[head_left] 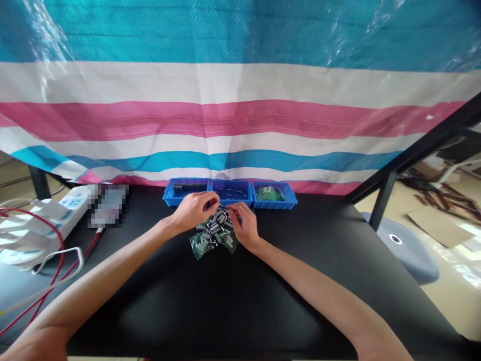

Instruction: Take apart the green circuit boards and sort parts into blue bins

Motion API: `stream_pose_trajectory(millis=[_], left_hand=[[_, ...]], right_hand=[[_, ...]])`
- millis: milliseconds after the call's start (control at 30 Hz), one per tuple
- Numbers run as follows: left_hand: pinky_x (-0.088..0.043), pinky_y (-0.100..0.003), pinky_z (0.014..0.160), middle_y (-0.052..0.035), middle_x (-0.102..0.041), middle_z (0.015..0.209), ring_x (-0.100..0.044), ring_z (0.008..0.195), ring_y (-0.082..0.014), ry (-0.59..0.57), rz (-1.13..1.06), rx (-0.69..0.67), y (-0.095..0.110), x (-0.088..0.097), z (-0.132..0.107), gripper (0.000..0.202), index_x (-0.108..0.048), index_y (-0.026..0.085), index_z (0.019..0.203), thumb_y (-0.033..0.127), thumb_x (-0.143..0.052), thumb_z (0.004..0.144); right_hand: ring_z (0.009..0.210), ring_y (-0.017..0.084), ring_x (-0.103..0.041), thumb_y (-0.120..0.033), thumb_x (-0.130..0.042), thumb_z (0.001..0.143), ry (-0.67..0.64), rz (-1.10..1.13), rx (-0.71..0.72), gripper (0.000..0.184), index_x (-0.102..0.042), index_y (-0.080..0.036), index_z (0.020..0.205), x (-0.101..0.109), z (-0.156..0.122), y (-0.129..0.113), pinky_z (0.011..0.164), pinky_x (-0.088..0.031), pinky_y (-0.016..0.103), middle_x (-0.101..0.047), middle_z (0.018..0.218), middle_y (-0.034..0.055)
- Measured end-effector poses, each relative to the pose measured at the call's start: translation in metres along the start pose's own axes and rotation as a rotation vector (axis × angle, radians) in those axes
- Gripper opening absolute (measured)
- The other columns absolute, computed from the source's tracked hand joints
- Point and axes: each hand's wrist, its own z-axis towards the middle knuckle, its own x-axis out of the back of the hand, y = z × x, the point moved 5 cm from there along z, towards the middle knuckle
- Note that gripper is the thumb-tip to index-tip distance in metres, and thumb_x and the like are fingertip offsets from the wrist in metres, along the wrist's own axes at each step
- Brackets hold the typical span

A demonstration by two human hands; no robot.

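Note:
Over a pile of small grey and silver metal cylinders (216, 226), my left hand (193, 209) has its thumb and fingertips pinched together. Facing it from the right, my right hand (246, 226) is also closed in a pinch, its fingertips close to the left ones. A tiny thin piece seems to lie between the two hands, too small to name. The cylinders rest on a crumpled green-tinted plastic bag (201, 246) with pale small pieces showing in it. Just behind the hands stands the middle blue bin (235, 202), holding a few thin wire-like pieces.
A left blue bin (171, 200) holds a row of dark cylinders; a right blue bin (276, 204) holds a green plastic packet (268, 193). On the left are a white power strip (71, 205), red and white cables (56, 271) and a blurred-out device (108, 205). A striped sheet (225, 118) hangs behind.

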Motion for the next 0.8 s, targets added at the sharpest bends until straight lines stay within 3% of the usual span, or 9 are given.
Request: stream_pose_trajectory(millis=[200, 400, 633, 800], left_hand=[[-0.041, -0.019, 0.056, 0.0004, -0.061, 0.074, -0.05, 0.056, -0.0079, 0.216, -0.295, 0.163, -0.015, -0.039, -0.016, 0.021, -0.062, 0.016, 0.086, 0.035, -0.055, 0.089], [-0.048, -0.02, 0.065, -0.0026, -0.066, 0.082, -0.06, 0.069, -0.0114, 0.366, -0.371, 0.152, -0.025, -0.05, -0.03, 0.018, -0.063, 0.016, 0.089, 0.032, -0.055, 0.089], [-0.048, -0.021, 0.066, -0.0034, -0.064, 0.082, -0.058, 0.068, -0.0111, 0.306, -0.31, 0.128, -0.028, -0.053, -0.029, 0.022, -0.061, 0.016, 0.09, 0.034, -0.049, 0.093], [-0.045, -0.02, 0.062, -0.0019, -0.063, 0.08, -0.052, 0.061, -0.0087, 0.293, -0.217, 0.015, -0.021, -0.052, -0.03, 0.02, -0.061, 0.016, 0.09, 0.033, -0.051, 0.092]], right_hand=[[0.075, 0.016, -0.06, -0.023, -0.05, 0.093, 0.006, -0.001, -0.017, 0.014, -0.064, -0.02, 0.093, -0.001, 0.0, 0.002, 0.071, -0.05, 0.027, -0.062, 0.087, 0.0048], [0.072, 0.015, -0.059, -0.024, -0.054, 0.091, -0.015, -0.004, -0.024, 0.011, -0.063, -0.019, 0.09, -0.003, -0.001, 0.003, 0.069, -0.05, 0.026, -0.061, 0.085, 0.0042], [0.077, 0.016, -0.061, -0.025, -0.05, 0.093, -0.003, -0.016, -0.015, 0.015, -0.063, -0.02, 0.088, -0.001, 0.0, 0.002, 0.071, -0.05, 0.027, -0.063, 0.085, 0.0053], [0.073, 0.015, -0.06, -0.026, -0.048, 0.095, 0.003, -0.023, -0.019, 0.018, -0.062, -0.019, 0.086, 0.0, 0.0, 0.002, 0.07, -0.049, 0.026, -0.062, 0.082, 0.0048]])
